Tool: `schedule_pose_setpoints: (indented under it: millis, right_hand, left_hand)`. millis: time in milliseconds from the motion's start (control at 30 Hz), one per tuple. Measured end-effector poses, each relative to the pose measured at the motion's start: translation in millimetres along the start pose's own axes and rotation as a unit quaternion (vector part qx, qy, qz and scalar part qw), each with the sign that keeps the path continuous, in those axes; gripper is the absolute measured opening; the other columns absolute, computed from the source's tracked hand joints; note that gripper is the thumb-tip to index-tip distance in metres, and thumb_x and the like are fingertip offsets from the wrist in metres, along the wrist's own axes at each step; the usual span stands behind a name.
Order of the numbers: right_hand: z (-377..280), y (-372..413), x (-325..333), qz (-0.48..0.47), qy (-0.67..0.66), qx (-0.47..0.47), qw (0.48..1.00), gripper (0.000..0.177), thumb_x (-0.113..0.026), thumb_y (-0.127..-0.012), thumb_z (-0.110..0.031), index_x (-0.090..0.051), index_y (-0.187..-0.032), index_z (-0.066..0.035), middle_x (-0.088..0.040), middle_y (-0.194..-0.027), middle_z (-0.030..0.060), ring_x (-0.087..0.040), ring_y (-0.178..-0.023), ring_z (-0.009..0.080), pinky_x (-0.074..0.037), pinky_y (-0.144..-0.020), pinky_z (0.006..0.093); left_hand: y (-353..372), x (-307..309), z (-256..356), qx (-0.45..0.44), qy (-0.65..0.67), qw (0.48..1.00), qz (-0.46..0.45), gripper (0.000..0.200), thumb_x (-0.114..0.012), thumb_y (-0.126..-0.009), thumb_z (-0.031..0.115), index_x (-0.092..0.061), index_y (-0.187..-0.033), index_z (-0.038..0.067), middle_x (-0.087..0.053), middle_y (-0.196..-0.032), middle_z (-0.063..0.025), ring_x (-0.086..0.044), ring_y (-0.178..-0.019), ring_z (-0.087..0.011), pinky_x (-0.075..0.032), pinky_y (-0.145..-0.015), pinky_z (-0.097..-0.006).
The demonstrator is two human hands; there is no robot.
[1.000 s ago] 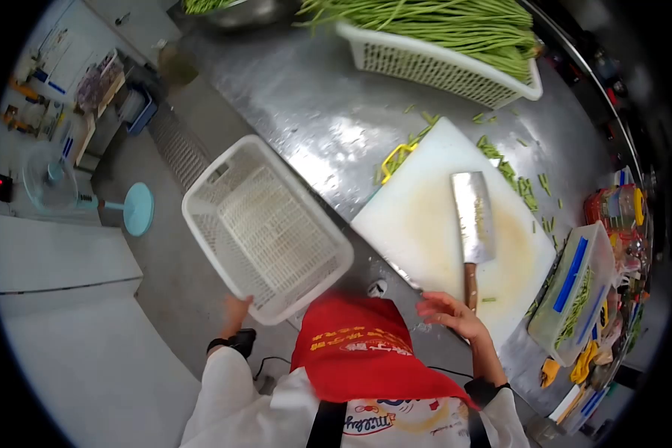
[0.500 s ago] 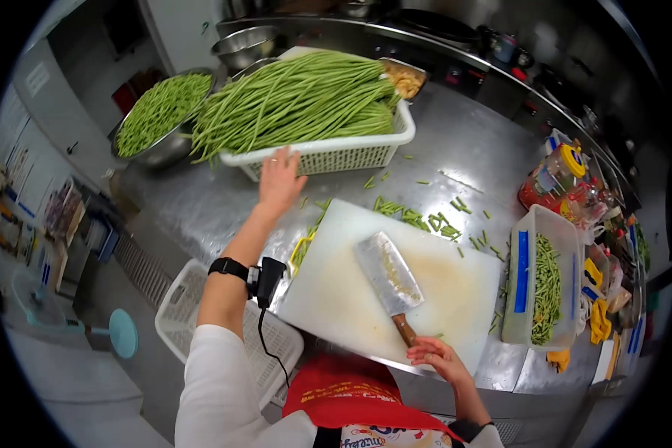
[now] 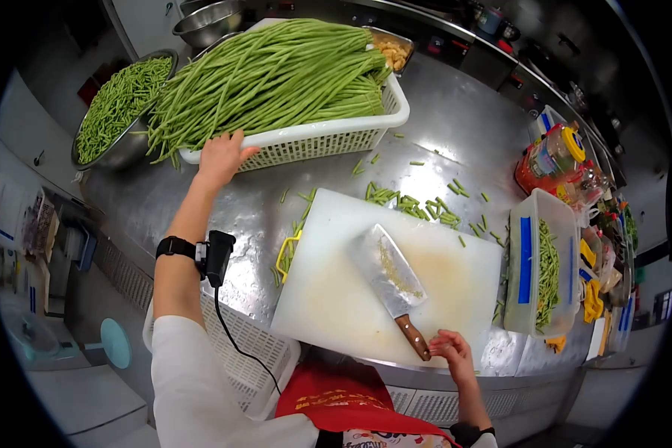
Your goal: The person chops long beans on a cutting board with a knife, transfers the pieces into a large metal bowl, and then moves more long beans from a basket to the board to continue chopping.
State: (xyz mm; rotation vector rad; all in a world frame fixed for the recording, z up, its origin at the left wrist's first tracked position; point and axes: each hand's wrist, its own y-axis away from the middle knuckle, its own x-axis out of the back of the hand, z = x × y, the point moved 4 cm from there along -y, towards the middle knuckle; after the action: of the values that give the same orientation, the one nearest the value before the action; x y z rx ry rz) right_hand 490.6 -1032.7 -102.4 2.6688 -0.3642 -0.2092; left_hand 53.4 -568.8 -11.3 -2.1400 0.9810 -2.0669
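Note:
My left hand (image 3: 222,158) is at the front left corner of a white plastic basket (image 3: 306,148). Its fingers hook over the rim against the beans, and the thumb lies along the outside. Long green beans (image 3: 276,82) are heaped above the basket's sides. On a white cutting board (image 3: 328,291) lies a cleaver (image 3: 387,270), its wooden handle (image 3: 413,337) pointing toward me. Beside the handle's end is my right hand (image 3: 453,354), loosely bent with fingers apart and nothing in it. Cut bean pieces (image 3: 411,205) are scattered behind the board.
A metal bowl (image 3: 131,155) of cut beans stands left of the basket. On the right is a clear container (image 3: 560,306) with more cut beans, near a yellow-lidded jar (image 3: 549,160). A yellow handle (image 3: 282,254) shows at the board's left edge. Below is another white basket (image 3: 239,366).
My left hand has moved left along the basket's rim to its corner and taken hold there. My right hand has shifted slightly right from the cleaver's handle. The view has shifted.

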Motion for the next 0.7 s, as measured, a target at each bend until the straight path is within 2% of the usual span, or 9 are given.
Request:
schedule_pose_setpoints:
  millis: [133, 300, 433, 567, 700]
  right_hand:
    - [6, 17, 34, 0.078, -0.013, 0.010, 0.997, 0.030, -0.054, -0.090, -0.010, -0.053, -0.118, -0.001, -0.064, -0.098, 0.0131, -0.064, -0.087, 0.0202, -0.055, -0.075, 0.0308]
    - [23, 39, 57, 0.144, -0.034, 0.009, 0.989, 0.028, -0.055, -0.089, -0.011, -0.054, -0.116, -0.002, -0.064, -0.097, 0.0114, -0.064, -0.085, 0.0185, -0.054, -0.072, 0.0295]
    - [24, 39, 52, 0.116, -0.043, 0.026, 0.992, 0.029, -0.053, -0.090, -0.011, -0.054, -0.117, -0.002, -0.063, -0.098, 0.0116, -0.063, -0.086, 0.0187, -0.053, -0.074, 0.0300]
    - [18, 34, 46, 0.078, -0.023, 0.046, 0.996, 0.028, -0.052, -0.091, -0.012, -0.054, -0.117, -0.001, -0.063, -0.099, 0.0118, -0.063, -0.087, 0.0190, -0.053, -0.074, 0.0302]
    - [15, 23, 41, 0.044, -0.016, 0.053, 0.997, 0.028, -0.051, -0.091, -0.011, -0.054, -0.117, -0.001, -0.063, -0.098, 0.0119, -0.063, -0.087, 0.0191, -0.053, -0.074, 0.0303]
  left_hand:
    - [23, 16, -9, 0.029, 0.041, 0.998, -0.028, 0.054, -0.056, -0.085, 0.054, -0.057, -0.101, 0.003, -0.060, -0.078, -0.0175, -0.059, -0.073, -0.0357, -0.044, -0.067, -0.0450]
    - [71, 31, -23, 0.079, -0.005, 0.994, -0.081, 0.055, -0.057, -0.084, 0.054, -0.057, -0.100, 0.001, -0.059, -0.081, -0.0197, -0.059, -0.073, -0.0376, -0.045, -0.066, -0.0459]
    - [109, 45, -30, 0.123, -0.021, 0.987, -0.099, 0.057, -0.056, -0.084, 0.055, -0.056, -0.099, 0.000, -0.059, -0.081, -0.0211, -0.058, -0.070, -0.0400, -0.045, -0.064, -0.0480]
    - [147, 63, -29, 0.135, -0.026, 0.988, -0.065, 0.055, -0.055, -0.085, 0.055, -0.055, -0.096, 0.000, -0.057, -0.079, -0.0217, -0.057, -0.069, -0.0406, -0.044, -0.062, -0.0488]
    - [176, 82, -21, 0.159, -0.027, 0.984, -0.070, 0.052, -0.056, -0.086, 0.052, -0.055, -0.094, 0.000, -0.056, -0.076, -0.0224, -0.056, -0.068, -0.0407, -0.042, -0.062, -0.0490]
